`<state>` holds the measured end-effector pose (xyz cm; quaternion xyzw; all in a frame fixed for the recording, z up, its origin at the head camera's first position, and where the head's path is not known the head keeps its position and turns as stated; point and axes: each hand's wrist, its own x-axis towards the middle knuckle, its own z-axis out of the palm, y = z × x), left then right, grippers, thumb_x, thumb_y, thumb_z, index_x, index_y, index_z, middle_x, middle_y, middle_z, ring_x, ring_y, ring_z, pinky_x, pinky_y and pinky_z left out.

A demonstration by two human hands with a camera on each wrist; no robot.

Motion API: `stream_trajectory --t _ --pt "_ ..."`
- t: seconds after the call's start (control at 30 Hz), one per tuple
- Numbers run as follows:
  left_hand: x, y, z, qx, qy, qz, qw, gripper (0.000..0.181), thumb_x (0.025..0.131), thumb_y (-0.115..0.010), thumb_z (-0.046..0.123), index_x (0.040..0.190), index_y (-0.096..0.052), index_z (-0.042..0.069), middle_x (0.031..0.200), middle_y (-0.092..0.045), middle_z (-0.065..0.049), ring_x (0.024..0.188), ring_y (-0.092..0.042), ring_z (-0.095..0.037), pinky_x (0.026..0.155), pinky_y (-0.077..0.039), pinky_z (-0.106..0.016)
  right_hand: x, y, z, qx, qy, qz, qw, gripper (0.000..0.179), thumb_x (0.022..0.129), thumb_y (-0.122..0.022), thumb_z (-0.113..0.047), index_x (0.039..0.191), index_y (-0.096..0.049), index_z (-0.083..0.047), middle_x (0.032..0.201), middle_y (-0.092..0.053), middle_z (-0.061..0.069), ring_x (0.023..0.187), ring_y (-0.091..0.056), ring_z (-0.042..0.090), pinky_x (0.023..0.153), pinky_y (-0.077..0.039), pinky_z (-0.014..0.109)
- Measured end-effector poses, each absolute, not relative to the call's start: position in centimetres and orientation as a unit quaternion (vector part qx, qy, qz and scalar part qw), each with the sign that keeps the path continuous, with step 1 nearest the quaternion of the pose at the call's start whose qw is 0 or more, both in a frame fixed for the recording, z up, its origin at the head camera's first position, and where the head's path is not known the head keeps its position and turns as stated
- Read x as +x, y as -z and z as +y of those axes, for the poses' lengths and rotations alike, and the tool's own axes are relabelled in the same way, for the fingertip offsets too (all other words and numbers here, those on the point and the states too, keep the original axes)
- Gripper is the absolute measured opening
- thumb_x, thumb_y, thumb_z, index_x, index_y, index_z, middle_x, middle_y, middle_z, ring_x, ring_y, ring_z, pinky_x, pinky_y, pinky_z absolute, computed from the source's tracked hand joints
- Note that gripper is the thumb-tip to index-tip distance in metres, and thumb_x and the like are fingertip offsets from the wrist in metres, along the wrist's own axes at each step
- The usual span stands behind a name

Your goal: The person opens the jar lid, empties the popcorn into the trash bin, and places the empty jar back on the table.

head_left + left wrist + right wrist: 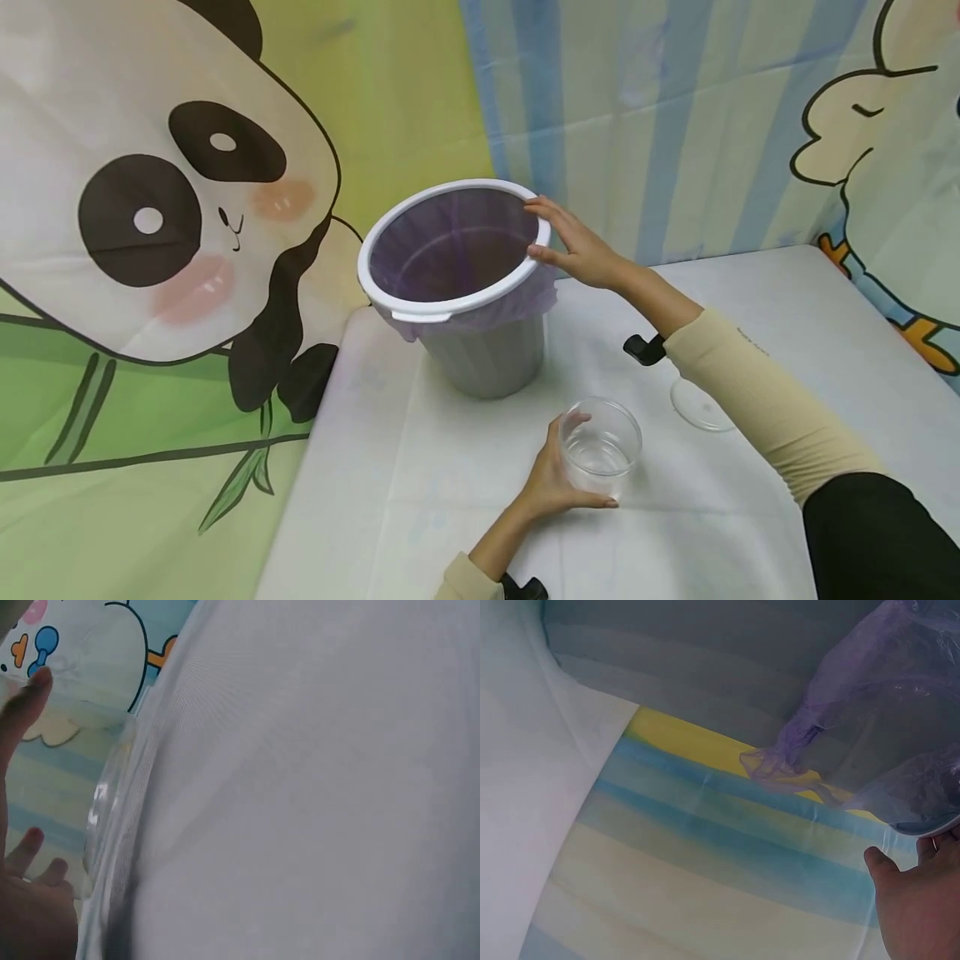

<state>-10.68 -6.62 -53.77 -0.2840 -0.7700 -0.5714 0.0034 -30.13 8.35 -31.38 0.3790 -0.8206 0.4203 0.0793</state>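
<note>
A grey trash can [487, 358] with a white rim stands on the white-covered table, lined with a thin purple plastic bag [817, 712] that folds out over the edge. At the right side of that rim, my right hand [573, 246] touches with its fingertips, fingers fairly straight and thumb spread apart. Closer to me is a clear round glass container [600, 446], upright. My left hand [553, 479] holds it from the left, thumb on the near side and fingers round the far side. Whether its base touches the table, I cannot tell.
A clear round disc [697, 406], like a lid, lies on the table [420, 533] right of the glass, partly behind my right sleeve. Behind the table hangs a printed cloth with a panda [172, 167] and blue stripes. A black wrist device [643, 350] sits at my right wrist.
</note>
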Motion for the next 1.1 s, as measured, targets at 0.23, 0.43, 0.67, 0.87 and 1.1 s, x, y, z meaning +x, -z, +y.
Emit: stream_trajectory --t 0.23,0.43,0.67,0.87,1.1 --pt "-10.5 55.3 -6.2 -0.301 0.537 -0.787 0.023 0.126 0.043 -0.094 0.021 0.141 -0.014 0.021 0.139 -0.038 -0.001 0.124 -0.040 -0.022 0.102 -0.031 -0.036 -30.1 31.6 8.8 0.381 -0.418 -0.821 0.074 0.077 0.087 -0.049 -0.055 0.145 -0.025 -0.011 0.152 -0.013 0.005 0.139 -0.002 0.013 0.106 -0.010 0.054" --pt "-10.6 55.2 -6.0 -0.300 0.519 -0.800 0.011 0.135 0.043 -0.094 0.023 0.144 -0.004 0.018 0.141 -0.035 0.002 0.128 -0.035 -0.017 0.105 -0.028 -0.035 -30.0 31.4 9.1 0.376 -0.424 -0.821 0.068 0.076 0.088 -0.050 -0.053 0.145 -0.024 -0.011 0.153 -0.012 0.005 0.139 -0.002 0.014 0.106 -0.009 0.055" --pt "-10.3 55.1 -6.1 -0.270 0.499 -0.823 -0.019 0.150 0.042 -0.093 0.029 0.145 0.014 0.014 0.147 -0.026 -0.001 0.133 -0.028 -0.022 0.105 -0.027 -0.040 -30.3 31.5 9.6 0.366 -0.424 -0.826 0.065 0.078 0.087 -0.050 -0.056 0.147 -0.022 -0.016 0.153 -0.010 0.002 0.139 -0.002 0.015 0.105 -0.009 0.058" --pt "-9.5 54.3 -8.0 -0.220 0.454 -0.860 -0.073 0.145 0.048 -0.091 0.024 0.146 0.014 0.019 0.151 -0.011 -0.003 0.137 -0.017 -0.024 0.106 -0.024 -0.042 -30.0 30.9 9.9 0.352 -0.424 -0.833 0.039 0.077 0.087 -0.053 -0.052 0.148 -0.019 -0.021 0.153 -0.008 -0.004 0.139 -0.004 0.015 0.104 -0.011 0.059" --pt "-9.3 49.7 -11.5 -0.135 0.416 -0.899 0.021 0.081 0.076 -0.070 0.011 0.144 -0.024 0.006 0.141 -0.031 -0.016 0.128 -0.034 -0.034 0.100 -0.033 -0.048 -27.4 28.6 12.4 0.335 -0.477 -0.808 0.087 0.060 0.095 -0.049 -0.034 0.147 -0.022 -0.021 0.152 -0.015 -0.001 0.138 -0.009 0.013 0.108 -0.010 0.049"
